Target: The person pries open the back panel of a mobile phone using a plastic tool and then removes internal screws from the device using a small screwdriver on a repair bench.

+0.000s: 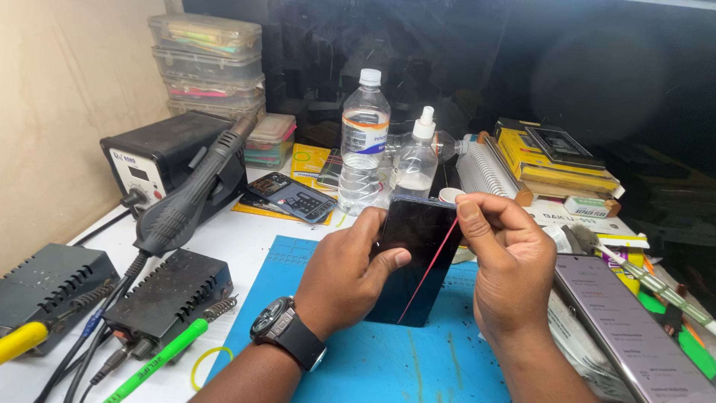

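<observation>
A black smartphone (418, 254) stands tilted on its lower edge on a blue work mat (373, 358). My left hand (347, 272) grips its left side, thumb across the dark screen. My right hand (503, 265) pinches the phone's top right corner. A thin red strip (426, 272) runs diagonally down the screen from those fingertips. A black watch (287, 332) sits on my left wrist.
A hot-air station with its black handle (186, 201) stands at the left, above two black boxes. A water bottle (363, 153) and small spray bottle (415, 164) are behind the phone. A second phone (634, 336) with lit screen lies right. Stacked plastic cases (209, 63) sit far left.
</observation>
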